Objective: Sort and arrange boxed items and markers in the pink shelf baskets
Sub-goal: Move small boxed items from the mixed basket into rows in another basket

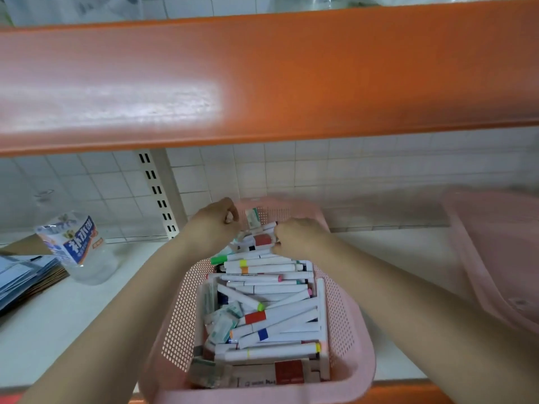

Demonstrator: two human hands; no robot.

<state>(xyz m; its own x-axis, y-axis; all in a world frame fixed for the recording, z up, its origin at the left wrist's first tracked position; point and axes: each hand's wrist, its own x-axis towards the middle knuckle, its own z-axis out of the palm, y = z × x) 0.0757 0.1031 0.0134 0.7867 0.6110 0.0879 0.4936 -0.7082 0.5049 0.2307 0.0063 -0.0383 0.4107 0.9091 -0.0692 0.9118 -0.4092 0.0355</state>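
A pink perforated basket (341, 322) sits on the white shelf, full of white markers (271, 316) with coloured bands and caps, plus small boxed items (224, 328) along its left and near side. Both hands reach into the basket's far end. My left hand (211, 225) has its fingers curled together near a small white-and-green box (252, 217) standing against the far wall; what it pinches is hidden. My right hand (297, 237) grips a bunch of markers, one with a red band (262, 239).
An orange shelf beam (262, 77) crosses close overhead. A clear plastic bottle (75, 246) with a blue label lies at the left beside a stack of flat blue packets (23, 275). A second pink basket (501, 258) stands at the right.
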